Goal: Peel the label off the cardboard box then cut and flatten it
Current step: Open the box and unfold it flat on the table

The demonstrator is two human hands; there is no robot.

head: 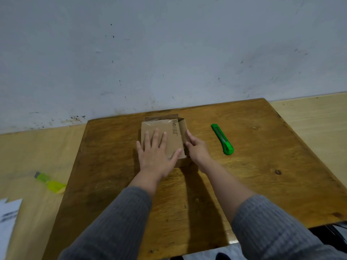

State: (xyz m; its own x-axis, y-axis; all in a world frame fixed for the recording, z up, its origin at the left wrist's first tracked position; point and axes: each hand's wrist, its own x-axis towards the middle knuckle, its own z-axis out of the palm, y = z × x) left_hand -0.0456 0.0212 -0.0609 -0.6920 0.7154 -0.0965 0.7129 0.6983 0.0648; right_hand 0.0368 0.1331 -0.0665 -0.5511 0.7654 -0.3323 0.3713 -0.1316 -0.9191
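Note:
A small brown cardboard box (173, 139) lies in the middle of a dark wooden board (244, 184), with handwriting along its right side. My left hand (156, 152) presses flat on the box's top with straight, spread fingers. My right hand (196, 147) touches the box's right flap, its fingers lying along the edge. A green utility knife (222, 139) lies on the board to the right of the box, apart from both hands. No printed label shows on the box's top.
The board sits on a lighter wooden surface (28, 156) against a grey wall (169, 53). A yellow-green cutter (49, 182) lies off the board at the left. White printed paper (8, 216) lies at the left edge.

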